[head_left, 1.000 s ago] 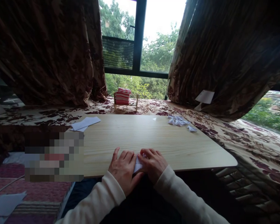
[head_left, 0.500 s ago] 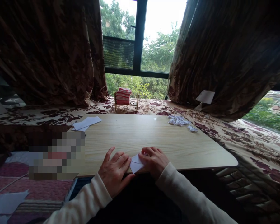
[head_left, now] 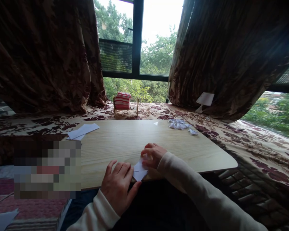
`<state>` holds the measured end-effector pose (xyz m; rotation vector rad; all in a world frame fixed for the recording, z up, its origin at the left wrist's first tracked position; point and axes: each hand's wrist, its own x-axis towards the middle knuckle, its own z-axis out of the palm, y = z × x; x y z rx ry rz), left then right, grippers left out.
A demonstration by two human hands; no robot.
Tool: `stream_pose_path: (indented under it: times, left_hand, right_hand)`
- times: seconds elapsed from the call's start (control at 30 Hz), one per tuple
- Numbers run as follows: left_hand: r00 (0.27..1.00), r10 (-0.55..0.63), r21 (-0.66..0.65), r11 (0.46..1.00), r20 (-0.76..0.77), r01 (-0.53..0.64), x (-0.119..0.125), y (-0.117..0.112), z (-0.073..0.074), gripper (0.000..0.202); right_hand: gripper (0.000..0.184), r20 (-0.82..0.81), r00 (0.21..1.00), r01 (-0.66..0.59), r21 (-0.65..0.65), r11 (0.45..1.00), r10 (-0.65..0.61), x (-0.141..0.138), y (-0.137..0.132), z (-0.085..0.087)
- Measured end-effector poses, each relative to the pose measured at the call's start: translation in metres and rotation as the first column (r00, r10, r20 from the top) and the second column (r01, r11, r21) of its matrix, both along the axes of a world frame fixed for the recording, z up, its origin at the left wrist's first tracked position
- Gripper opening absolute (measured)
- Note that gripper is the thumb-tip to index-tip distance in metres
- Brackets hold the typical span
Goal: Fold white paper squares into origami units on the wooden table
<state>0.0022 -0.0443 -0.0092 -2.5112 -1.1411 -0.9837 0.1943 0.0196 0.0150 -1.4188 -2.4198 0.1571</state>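
A small folded white paper (head_left: pixel 139 170) lies at the near edge of the table, with crease lines across it. My left hand (head_left: pixel 119 184) rests flat at its left side, fingers stretched out, the thumb near the paper's lower corner. My right hand (head_left: pixel 154 156) bends its fingers over the far right part of the paper and grips it there. That part of the paper is partly hidden beneath the fingers.
The pale wooden table (head_left: pixel 115 141) bears white sheets (head_left: pixel 84 131) at the far left and several folded paper pieces (head_left: pixel 179 124) at the far right. Beyond it, a small rack holds striped cloths (head_left: pixel 122 100). A white lamp (head_left: pixel 204 99) stands right. A blurred patch covers the left side.
My right hand has moved away from me along the paper, and more of the paper shows between my hands. My left hand stays beside it. The whole view has shifted slightly.
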Motion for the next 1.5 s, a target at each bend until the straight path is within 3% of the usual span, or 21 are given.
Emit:
stream_pose_path:
  times: [0.17,0.33,0.4,0.53,0.67,0.87,1.2,1.5]
  left_hand:
    - [0.987,-0.159,0.016,0.987,-0.016,0.160,0.001,0.004,-0.002,0.026]
    - [0.994,-0.109,0.020,0.994,-0.018,0.109,0.009,0.000,-0.007,0.031]
    - [0.997,-0.076,0.006,0.997,-0.012,0.076,0.014,-0.002,-0.010,0.034]
    - [0.999,-0.012,-0.059,0.998,0.030,0.014,0.023,-0.004,-0.013,0.036]
    - [0.997,-0.001,-0.073,0.997,0.072,0.006,0.025,-0.005,-0.014,0.034]
    - [0.983,-0.079,-0.021,0.996,0.164,0.083,0.006,-0.004,-0.011,0.025]
    - [0.993,-0.071,-0.086,0.993,0.091,0.079,-0.005,-0.005,-0.007,0.027]
    - [0.978,-0.114,-0.023,0.993,0.175,0.120,-0.013,-0.006,-0.015,0.027]
  right_hand:
    - [0.023,0.126,0.990,-0.047,-0.070,0.996,0.056,-0.004,0.014,0.011]
    - [0.013,0.100,0.995,0.015,-0.144,0.989,-0.001,-0.012,0.016,0.012]
    - [0.011,0.044,0.999,0.032,-0.083,0.996,-0.028,-0.016,0.006,0.009]
    - [0.013,-0.108,0.990,0.114,0.219,0.969,-0.092,-0.024,-0.026,0.000]
    - [0.017,-0.208,0.974,0.154,0.307,0.939,-0.092,-0.031,-0.046,-0.014]
    - [0.017,-0.374,0.927,0.145,0.311,0.939,-0.020,-0.031,-0.044,-0.032]
    - [0.019,-0.250,0.968,0.112,0.354,0.928,-0.021,-0.038,-0.053,-0.030]
    - [0.018,-0.329,0.944,0.131,0.335,0.933,-0.014,-0.041,-0.056,-0.034]
